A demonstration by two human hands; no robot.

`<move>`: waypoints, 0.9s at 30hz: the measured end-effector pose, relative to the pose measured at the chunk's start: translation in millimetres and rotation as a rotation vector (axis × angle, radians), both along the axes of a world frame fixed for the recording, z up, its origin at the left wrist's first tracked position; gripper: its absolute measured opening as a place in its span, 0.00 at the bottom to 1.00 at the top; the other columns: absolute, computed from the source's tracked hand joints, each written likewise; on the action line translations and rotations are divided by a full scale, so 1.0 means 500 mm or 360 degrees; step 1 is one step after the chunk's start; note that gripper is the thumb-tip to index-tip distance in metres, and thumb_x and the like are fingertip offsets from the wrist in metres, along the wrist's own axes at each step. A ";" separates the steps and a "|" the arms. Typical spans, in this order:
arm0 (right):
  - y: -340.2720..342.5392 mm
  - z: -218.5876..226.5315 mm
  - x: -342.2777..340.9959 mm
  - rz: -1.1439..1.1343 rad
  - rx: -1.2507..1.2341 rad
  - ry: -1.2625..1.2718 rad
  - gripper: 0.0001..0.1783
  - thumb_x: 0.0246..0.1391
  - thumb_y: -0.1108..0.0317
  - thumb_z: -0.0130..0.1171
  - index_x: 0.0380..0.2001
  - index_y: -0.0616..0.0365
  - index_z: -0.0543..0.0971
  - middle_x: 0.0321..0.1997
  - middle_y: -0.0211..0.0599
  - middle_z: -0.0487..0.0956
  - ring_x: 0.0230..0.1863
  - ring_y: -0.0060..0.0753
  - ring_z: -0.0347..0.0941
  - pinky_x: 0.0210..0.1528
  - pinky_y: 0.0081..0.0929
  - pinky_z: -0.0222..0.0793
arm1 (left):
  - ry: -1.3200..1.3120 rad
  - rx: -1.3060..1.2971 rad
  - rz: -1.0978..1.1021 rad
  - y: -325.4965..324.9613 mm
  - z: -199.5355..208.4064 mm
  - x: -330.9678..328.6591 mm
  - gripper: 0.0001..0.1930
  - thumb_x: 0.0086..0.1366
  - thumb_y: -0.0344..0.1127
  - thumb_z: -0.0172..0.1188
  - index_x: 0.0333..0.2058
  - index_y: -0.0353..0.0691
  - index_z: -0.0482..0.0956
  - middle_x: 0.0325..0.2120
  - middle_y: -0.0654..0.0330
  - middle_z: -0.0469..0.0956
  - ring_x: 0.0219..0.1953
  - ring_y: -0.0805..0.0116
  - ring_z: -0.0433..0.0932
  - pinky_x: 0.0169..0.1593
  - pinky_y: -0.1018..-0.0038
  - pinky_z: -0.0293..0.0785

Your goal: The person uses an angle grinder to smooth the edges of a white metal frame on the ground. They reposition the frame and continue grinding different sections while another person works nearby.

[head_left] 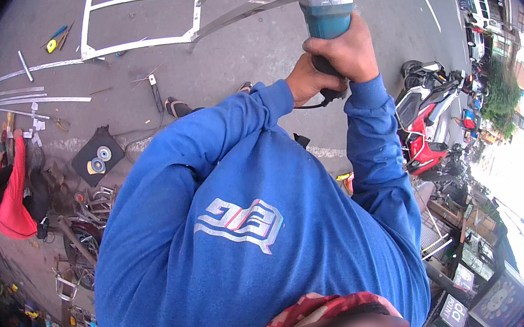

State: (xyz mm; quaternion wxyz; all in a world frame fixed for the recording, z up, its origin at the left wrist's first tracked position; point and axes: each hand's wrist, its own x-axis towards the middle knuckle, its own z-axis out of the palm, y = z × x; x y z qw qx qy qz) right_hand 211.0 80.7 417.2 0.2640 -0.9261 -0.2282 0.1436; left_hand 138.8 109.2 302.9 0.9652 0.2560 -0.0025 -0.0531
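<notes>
An angle grinder (328, 21) with a teal body and a grey metal head is held out in front of me at the top of the view. My right hand (350, 49) wraps round the rear of its body. My left hand (314, 81) closes round the black rear handle, just below and left of the right hand. A black cord (315, 104) trails from the handle's end. The grinder's disc does not show; the top edge cuts off the tool. Left of the grinder, a white metal frame (139, 46) lies on the pavement, with grey bars (245, 12) reaching toward the grinder head.
Metal strips (41, 100), a yellow tape measure (52, 45) and a black cloth (90, 176) with grinding discs (100, 154) lie at left. A co-worker in a red top (15, 198) crouches at far left. A red motorcycle (427, 151) stands at right.
</notes>
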 end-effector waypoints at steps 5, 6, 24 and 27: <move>-0.007 0.002 -0.007 -0.0001 0.0065 0.0037 0.31 0.27 0.66 0.70 0.42 0.65 0.75 0.37 0.43 0.81 0.37 0.38 0.78 0.43 0.33 0.74 | -0.0011 0.0156 0.0034 -0.005 0.000 -0.003 0.22 0.39 0.20 0.68 0.37 0.35 0.77 0.31 0.58 0.80 0.35 0.65 0.81 0.40 0.68 0.78; -0.011 0.002 -0.008 -0.0051 0.0046 0.0019 0.31 0.28 0.66 0.70 0.41 0.65 0.75 0.37 0.43 0.81 0.37 0.37 0.78 0.43 0.33 0.74 | -0.0015 0.0134 0.0010 -0.007 0.000 -0.004 0.21 0.39 0.20 0.68 0.37 0.35 0.77 0.31 0.58 0.80 0.35 0.65 0.81 0.41 0.68 0.78; -0.025 -0.004 -0.028 -0.0229 0.0188 0.0069 0.29 0.27 0.66 0.71 0.38 0.66 0.76 0.34 0.42 0.81 0.35 0.36 0.78 0.41 0.32 0.74 | 0.0044 0.0107 -0.0064 -0.009 -0.005 -0.020 0.19 0.38 0.23 0.67 0.35 0.35 0.80 0.31 0.59 0.82 0.34 0.65 0.81 0.42 0.69 0.78; -0.026 -0.007 -0.028 -0.0169 0.0168 0.0020 0.30 0.27 0.65 0.71 0.39 0.66 0.76 0.34 0.42 0.81 0.35 0.36 0.78 0.41 0.32 0.74 | 0.0016 0.0181 0.0030 -0.012 -0.003 -0.026 0.18 0.39 0.23 0.66 0.35 0.35 0.80 0.31 0.58 0.82 0.34 0.65 0.81 0.41 0.69 0.78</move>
